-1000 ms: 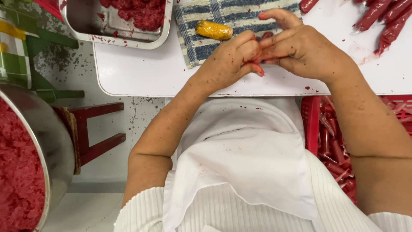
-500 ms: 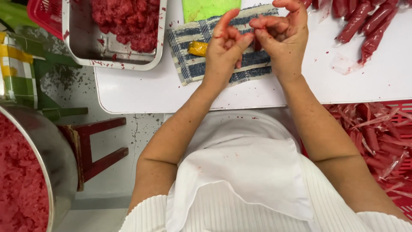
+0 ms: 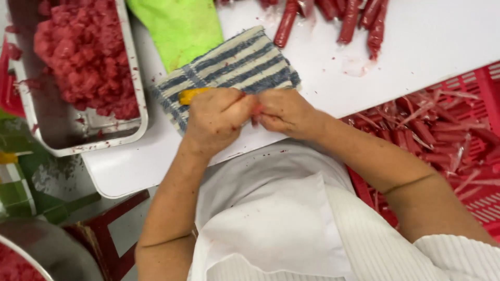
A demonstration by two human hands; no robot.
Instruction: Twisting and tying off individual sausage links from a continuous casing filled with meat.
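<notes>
Head view: I see both hands now drawn back to the near edge of the striped cloth, lower than half a second ago. My left hand curls shut by the yellow tool; my right hand pinches a small red piece where the fingertips meet. Meat tray sits left, wrapped red sticks beyond.

Bare white table lies open to the right of our hands. To their left, the metal tray blocks us; ahead, the striped cloth, green cloth and red sausages crowd in.
</notes>
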